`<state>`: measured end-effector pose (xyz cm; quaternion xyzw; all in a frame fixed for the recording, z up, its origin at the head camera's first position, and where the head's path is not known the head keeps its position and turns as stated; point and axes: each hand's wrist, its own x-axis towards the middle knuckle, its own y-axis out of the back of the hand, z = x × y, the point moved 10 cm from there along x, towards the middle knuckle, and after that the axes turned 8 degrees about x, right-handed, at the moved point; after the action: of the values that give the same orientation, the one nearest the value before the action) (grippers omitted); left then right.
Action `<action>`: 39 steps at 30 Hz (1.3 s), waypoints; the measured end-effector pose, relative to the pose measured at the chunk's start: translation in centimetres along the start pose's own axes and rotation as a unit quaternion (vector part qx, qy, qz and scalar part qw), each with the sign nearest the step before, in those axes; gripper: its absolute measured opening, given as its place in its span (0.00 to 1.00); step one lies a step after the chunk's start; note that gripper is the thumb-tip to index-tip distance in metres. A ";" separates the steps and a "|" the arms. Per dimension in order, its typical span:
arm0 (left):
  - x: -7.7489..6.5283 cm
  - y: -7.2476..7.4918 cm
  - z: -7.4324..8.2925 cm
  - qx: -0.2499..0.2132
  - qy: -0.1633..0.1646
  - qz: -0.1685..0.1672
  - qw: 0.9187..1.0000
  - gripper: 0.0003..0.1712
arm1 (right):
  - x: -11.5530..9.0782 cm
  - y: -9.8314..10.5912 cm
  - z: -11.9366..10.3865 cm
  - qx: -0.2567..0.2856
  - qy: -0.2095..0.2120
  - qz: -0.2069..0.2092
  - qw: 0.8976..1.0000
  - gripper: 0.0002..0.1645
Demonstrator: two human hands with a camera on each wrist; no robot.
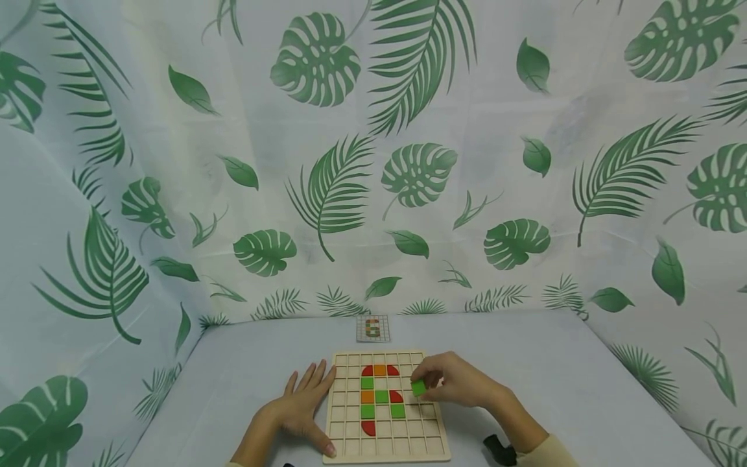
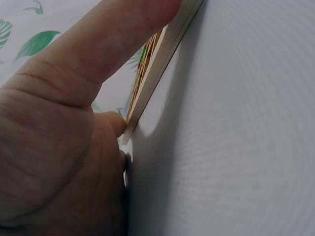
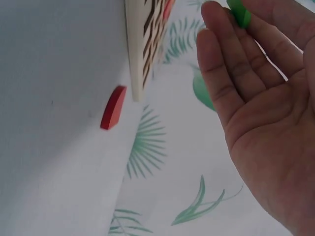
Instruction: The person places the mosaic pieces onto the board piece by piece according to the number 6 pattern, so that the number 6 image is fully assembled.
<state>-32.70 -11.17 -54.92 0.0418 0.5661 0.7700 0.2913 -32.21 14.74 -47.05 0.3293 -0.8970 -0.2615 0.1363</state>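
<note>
A wooden grid board lies on the table, bearing several red, orange and green tiles. My right hand pinches a green square tile between thumb and fingers, over the board's right part. That same green tile shows at the top of the right wrist view. Spread along the board's left edge is my left hand, its thumb on the lower left corner. In the left wrist view, the left thumb reaches to the board's pale rim.
Behind the board lies a small card printed with a coloured grid pattern. A loose red curved tile sits on the table beside the board in the right wrist view. A black object is by the right wrist. Leaf-printed cloth surrounds the table.
</note>
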 end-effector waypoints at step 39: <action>0.1 -0.1 -0.2 0.009 -0.001 -0.001 1.000 0.89 | 4.5 -7.8 -2.5 -0.141 0.001 -0.076 0.987 0.16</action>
<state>-32.83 -11.28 -55.15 0.0444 0.5729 0.7644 0.2925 -30.46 5.74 -48.98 0.3738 -0.8235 -0.3949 0.1617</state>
